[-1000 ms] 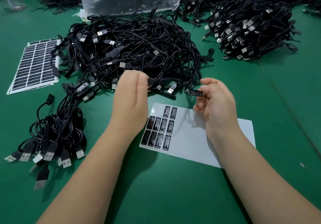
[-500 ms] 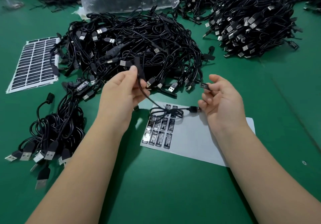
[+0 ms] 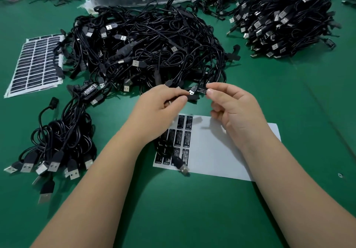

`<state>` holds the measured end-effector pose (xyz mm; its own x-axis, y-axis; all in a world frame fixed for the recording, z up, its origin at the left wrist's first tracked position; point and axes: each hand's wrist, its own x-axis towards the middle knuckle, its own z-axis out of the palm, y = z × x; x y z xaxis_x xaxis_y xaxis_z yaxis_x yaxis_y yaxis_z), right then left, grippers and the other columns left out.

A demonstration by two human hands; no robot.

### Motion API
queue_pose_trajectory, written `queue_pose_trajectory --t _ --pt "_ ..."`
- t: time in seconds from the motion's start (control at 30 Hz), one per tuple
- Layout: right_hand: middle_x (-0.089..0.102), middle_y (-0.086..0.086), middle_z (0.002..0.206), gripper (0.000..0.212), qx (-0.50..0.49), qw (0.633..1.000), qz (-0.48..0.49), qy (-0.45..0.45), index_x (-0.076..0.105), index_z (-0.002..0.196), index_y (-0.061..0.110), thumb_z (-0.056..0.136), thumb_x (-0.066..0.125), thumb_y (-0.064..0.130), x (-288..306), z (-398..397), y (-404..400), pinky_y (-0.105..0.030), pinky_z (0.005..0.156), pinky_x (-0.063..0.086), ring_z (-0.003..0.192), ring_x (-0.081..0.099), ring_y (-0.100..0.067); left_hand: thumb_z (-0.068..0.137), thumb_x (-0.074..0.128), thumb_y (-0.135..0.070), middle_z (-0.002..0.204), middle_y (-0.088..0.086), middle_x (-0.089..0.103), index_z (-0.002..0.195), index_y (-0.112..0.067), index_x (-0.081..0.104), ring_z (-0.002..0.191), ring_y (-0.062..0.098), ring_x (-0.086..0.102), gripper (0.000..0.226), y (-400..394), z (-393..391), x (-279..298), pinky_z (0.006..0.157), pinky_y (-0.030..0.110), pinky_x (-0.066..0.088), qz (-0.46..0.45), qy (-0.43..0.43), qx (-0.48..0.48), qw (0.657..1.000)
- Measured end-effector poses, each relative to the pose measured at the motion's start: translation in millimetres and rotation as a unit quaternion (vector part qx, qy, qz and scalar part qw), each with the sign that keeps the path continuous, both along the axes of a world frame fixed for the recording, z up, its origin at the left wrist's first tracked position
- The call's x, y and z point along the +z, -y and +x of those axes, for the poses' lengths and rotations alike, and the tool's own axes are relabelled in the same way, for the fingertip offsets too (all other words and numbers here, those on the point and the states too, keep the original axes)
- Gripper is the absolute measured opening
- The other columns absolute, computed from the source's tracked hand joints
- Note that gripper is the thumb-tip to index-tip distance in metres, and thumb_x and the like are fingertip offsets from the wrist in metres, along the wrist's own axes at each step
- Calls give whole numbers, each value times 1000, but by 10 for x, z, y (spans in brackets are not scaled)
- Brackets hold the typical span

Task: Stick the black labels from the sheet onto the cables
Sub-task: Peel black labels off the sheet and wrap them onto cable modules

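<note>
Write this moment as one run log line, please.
step: applying label | left hand: holds thin black cable | right hand: pinches small black printed label | white backing sheet: labels left

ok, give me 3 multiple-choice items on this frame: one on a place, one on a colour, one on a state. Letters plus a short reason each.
1. Where does the full sheet of black labels lie?
A. far left of the table, beside the big cable pile
B. under the plastic bag
C. at the right edge

2. What colour is the table?
A. grey
B. green
C. white

3. What is the right hand doing?
A. resting flat on the table
B. gripping a USB plug
C. pinching a black label at the cable that the left hand holds

Answers:
1 A: the sheet lies at the left, its edge partly under cables of the big cable pile.
2 B: the surface is green throughout.
3 C: thumb and forefinger pinch the label, which meets the cable part in the left hand's fingers.
</note>
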<state>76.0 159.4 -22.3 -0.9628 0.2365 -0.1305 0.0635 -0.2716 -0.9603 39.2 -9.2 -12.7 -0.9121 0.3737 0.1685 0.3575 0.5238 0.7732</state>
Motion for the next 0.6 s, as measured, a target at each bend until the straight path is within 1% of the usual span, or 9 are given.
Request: queue_pose_trajectory --t 0.03,0.1,0.17,0.23,0.27,0.37,0.47,0.53,0.6 --pt "57 1 67 23 5 1000 -10 0 76 72 23 84 67 6 4 0 -10 -17 53 42 52 45 -4 94 59 -19 82 -14 62 107 -31 71 73 -4 53 21 3 2 -5 65 3 35 -2 7 -15 1000" --pt "56 -1 67 24 15 1000 -25 3 76 71 22 85 66 6 12 -3 -27 -17 52 42 51 44 -5 91 65 -16 72 -29 63 115 -28 69 66 -16 53 28 4 -9 -37 64 1 36 7 35 -29 999" --pt "55 -2 68 24 21 1000 -18 7 76 71 22 85 65 6 9 -6 -31 -18 52 43 51 44 -5 87 70 -15 72 -24 68 114 -29 68 59 -13 53 30 -7 -31 -65 66 7 42 37 75 -19 996" --pt "55 -2 68 24 23 1000 0 8 76 72 22 86 65 6 2 -7 -30 -18 53 43 52 44 -5 84 73 -14 75 -13 72 102 -31 66 55 0 55 25 -22 -46 -76 57 16 47 81 118 -3 990" --pt "54 -2 69 24 24 1000 11 7 77 72 22 86 65 6 -1 -7 -28 -19 54 43 53 44 -5 83 74 -14 76 -12 73 96 -31 67 55 2 56 23 -24 -53 -86 54 16 48 91 124 2 988" --pt "50 -4 67 21 27 998 58 7 76 74 22 87 66 9 -8 1 -23 -22 57 41 54 41 -7 78 78 -12 78 -15 74 88 -35 70 62 -7 62 27 -18 -70 -104 59 9 46 83 108 -2 991" --pt "52 1 60 16 23 993 114 17 75 77 21 87 67 10 -12 2 -4 -26 59 39 55 40 -8 77 78 -6 76 -16 73 96 -26 73 62 -8 60 28 -5 -84 -104 61 7 45 103 117 -14 988" --pt "51 9 52 15 24 991 133 25 74 79 20 87 66 10 -10 -2 7 -25 57 39 53 40 -8 78 75 -3 68 -18 71 103 -16 73 58 -9 59 28 0 -86 -97 59 5 43 120 124 -24 985" --pt "49 14 47 15 29 988 152 27 73 79 21 88 66 10 -4 2 11 -22 55 39 51 40 -7 81 73 -3 61 -20 68 103 -16 73 54 -11 57 26 -4 -76 -94 56 2 40 121 117 -41 985"
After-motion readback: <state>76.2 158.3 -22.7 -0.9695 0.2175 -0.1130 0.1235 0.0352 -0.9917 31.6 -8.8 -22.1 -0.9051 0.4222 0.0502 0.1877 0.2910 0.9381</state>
